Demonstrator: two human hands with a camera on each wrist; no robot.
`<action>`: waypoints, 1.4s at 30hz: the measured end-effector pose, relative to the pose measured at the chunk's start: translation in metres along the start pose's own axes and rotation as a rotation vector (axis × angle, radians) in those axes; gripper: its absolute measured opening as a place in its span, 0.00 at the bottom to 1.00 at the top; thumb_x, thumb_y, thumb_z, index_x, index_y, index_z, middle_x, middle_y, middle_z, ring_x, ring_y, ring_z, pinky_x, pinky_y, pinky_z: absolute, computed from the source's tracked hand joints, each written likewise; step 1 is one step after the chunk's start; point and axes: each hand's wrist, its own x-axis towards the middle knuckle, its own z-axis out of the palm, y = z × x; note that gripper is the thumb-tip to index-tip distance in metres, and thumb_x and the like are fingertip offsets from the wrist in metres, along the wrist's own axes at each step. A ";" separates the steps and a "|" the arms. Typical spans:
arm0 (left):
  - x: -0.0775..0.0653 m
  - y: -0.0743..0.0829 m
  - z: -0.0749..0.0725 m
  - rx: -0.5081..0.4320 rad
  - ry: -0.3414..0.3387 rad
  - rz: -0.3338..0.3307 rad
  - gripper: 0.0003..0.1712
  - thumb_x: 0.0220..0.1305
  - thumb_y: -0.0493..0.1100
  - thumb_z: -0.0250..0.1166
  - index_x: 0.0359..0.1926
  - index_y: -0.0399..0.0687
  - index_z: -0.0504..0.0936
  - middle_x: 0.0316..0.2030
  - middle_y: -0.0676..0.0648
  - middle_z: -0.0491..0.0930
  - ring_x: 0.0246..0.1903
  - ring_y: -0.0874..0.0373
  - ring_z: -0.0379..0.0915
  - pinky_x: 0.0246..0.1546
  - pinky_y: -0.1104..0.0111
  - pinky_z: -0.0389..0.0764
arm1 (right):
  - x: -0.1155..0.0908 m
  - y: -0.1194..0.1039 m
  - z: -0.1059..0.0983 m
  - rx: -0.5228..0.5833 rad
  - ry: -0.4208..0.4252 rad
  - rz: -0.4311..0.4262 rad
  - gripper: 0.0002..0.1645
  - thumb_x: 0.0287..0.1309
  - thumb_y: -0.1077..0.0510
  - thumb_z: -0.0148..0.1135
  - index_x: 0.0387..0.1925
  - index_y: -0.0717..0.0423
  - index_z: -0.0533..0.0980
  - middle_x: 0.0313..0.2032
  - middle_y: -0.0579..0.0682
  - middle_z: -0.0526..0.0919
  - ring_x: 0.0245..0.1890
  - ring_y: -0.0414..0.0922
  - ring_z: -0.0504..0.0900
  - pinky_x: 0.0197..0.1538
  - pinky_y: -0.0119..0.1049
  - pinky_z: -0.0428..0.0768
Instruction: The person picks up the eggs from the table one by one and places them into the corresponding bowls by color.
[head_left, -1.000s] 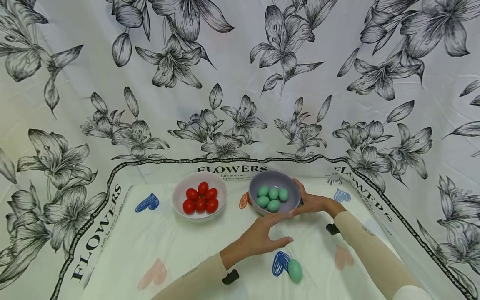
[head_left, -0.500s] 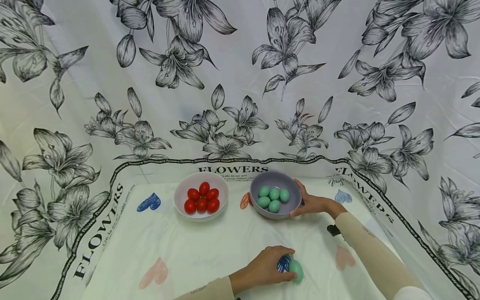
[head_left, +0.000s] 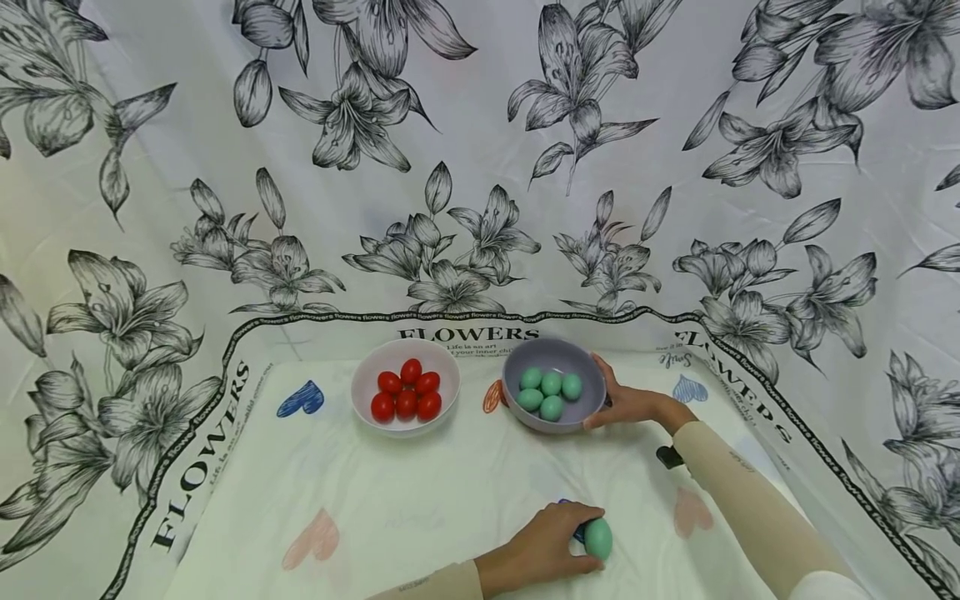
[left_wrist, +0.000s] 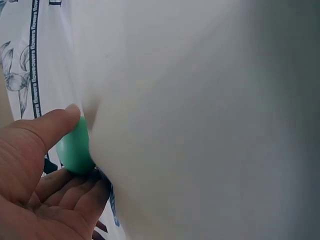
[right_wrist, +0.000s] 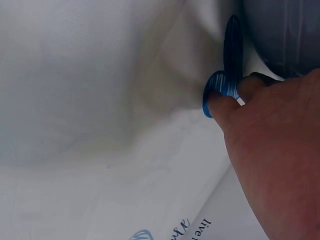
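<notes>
My left hand [head_left: 546,543] pinches a mint-green egg [head_left: 598,539] low on the table, thumb on one side and fingers on the other. In the left wrist view the same egg [left_wrist: 77,150] shows between thumb and fingers. My right hand [head_left: 632,402] holds the right side of the grey-purple bowl [head_left: 519,417], thumb at the front and fingers toward the back. Several mint-green eggs [head_left: 551,383] lie in that bowl. The right wrist view shows the right hand [right_wrist: 280,135] low beside the bowl's wall [right_wrist: 287,35]; part of the fingers is hidden.
To the left stands a pale pink bowl [head_left: 363,419] with several red egg-shaped pieces [head_left: 407,403]. The white tablecloth [head_left: 427,492] bears printed hearts. A flower-printed curtain [head_left: 480,167] rises behind and at the sides.
My left hand has moved from near the grey-purple bowl down toward the table's front and taken hold of the loose green egg. My right hand has stayed at the bowl.
</notes>
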 end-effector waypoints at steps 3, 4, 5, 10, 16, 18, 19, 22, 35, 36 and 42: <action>0.002 -0.001 0.003 -0.008 0.002 0.006 0.36 0.66 0.56 0.77 0.70 0.47 0.79 0.64 0.57 0.81 0.61 0.68 0.76 0.60 0.76 0.77 | 0.000 0.002 0.001 -0.008 -0.003 -0.018 0.85 0.60 0.41 0.77 0.80 0.49 0.14 0.80 0.73 0.25 0.80 0.74 0.39 0.77 0.71 0.52; 0.002 -0.002 0.004 -0.011 0.005 0.008 0.36 0.65 0.55 0.77 0.70 0.47 0.79 0.63 0.58 0.81 0.61 0.69 0.76 0.60 0.77 0.77 | 0.000 0.002 0.001 -0.011 -0.004 -0.019 0.85 0.60 0.41 0.77 0.80 0.49 0.14 0.81 0.72 0.25 0.80 0.74 0.39 0.77 0.70 0.52; 0.002 -0.002 0.004 -0.015 0.007 0.011 0.36 0.65 0.55 0.77 0.69 0.47 0.80 0.63 0.58 0.82 0.61 0.69 0.76 0.60 0.78 0.77 | 0.001 0.003 0.001 -0.010 -0.002 -0.021 0.85 0.59 0.41 0.78 0.80 0.49 0.14 0.80 0.73 0.26 0.80 0.74 0.40 0.77 0.70 0.52; 0.003 -0.005 0.005 -0.019 0.026 0.027 0.35 0.64 0.55 0.78 0.69 0.49 0.80 0.62 0.58 0.82 0.59 0.71 0.77 0.58 0.80 0.77 | 0.001 0.002 -0.001 0.004 -0.006 -0.006 0.86 0.59 0.44 0.79 0.80 0.49 0.13 0.80 0.72 0.27 0.80 0.73 0.41 0.78 0.69 0.53; 0.003 -0.005 -0.005 -0.052 0.032 0.061 0.35 0.68 0.55 0.75 0.71 0.49 0.78 0.64 0.58 0.81 0.60 0.71 0.76 0.60 0.79 0.76 | 0.001 0.004 0.000 0.006 0.000 -0.006 0.85 0.59 0.45 0.79 0.80 0.49 0.14 0.81 0.72 0.26 0.80 0.73 0.41 0.77 0.70 0.53; 0.002 -0.003 -0.015 -0.070 0.041 0.072 0.35 0.70 0.55 0.73 0.72 0.49 0.77 0.65 0.57 0.80 0.61 0.71 0.76 0.61 0.78 0.76 | 0.001 0.005 0.001 0.003 -0.001 -0.006 0.85 0.59 0.44 0.78 0.80 0.49 0.14 0.81 0.72 0.26 0.80 0.73 0.40 0.77 0.70 0.53; 0.002 -0.002 -0.022 -0.079 0.050 0.077 0.35 0.70 0.55 0.73 0.73 0.49 0.76 0.65 0.56 0.80 0.61 0.70 0.76 0.61 0.78 0.76 | 0.001 0.006 0.001 0.002 -0.004 -0.005 0.86 0.59 0.43 0.78 0.80 0.48 0.13 0.81 0.71 0.25 0.80 0.73 0.40 0.77 0.70 0.53; 0.003 0.000 -0.047 -0.105 0.079 0.075 0.36 0.71 0.55 0.72 0.74 0.50 0.74 0.68 0.55 0.78 0.63 0.67 0.75 0.62 0.74 0.77 | 0.002 0.006 0.002 0.000 -0.008 0.006 0.86 0.59 0.41 0.78 0.80 0.48 0.13 0.81 0.71 0.25 0.81 0.72 0.39 0.77 0.70 0.53; 0.060 -0.022 -0.157 0.083 0.213 0.039 0.40 0.67 0.49 0.77 0.76 0.51 0.73 0.69 0.50 0.78 0.65 0.59 0.76 0.63 0.68 0.80 | -0.001 0.006 -0.005 0.036 -0.008 0.010 0.86 0.58 0.44 0.79 0.80 0.46 0.14 0.81 0.71 0.28 0.80 0.71 0.47 0.78 0.66 0.55; 0.067 -0.025 -0.162 0.098 0.201 0.047 0.40 0.67 0.48 0.76 0.76 0.50 0.73 0.69 0.49 0.78 0.65 0.58 0.76 0.63 0.68 0.80 | -0.001 0.006 -0.005 0.037 -0.007 0.009 0.86 0.58 0.43 0.79 0.80 0.45 0.14 0.81 0.71 0.28 0.80 0.70 0.47 0.78 0.67 0.55; 0.100 -0.042 -0.169 0.208 0.083 0.094 0.38 0.66 0.44 0.77 0.74 0.42 0.74 0.68 0.47 0.79 0.65 0.55 0.76 0.65 0.68 0.78 | 0.001 0.006 -0.002 0.037 -0.018 -0.012 0.85 0.59 0.43 0.78 0.80 0.43 0.13 0.82 0.68 0.25 0.81 0.70 0.43 0.78 0.68 0.53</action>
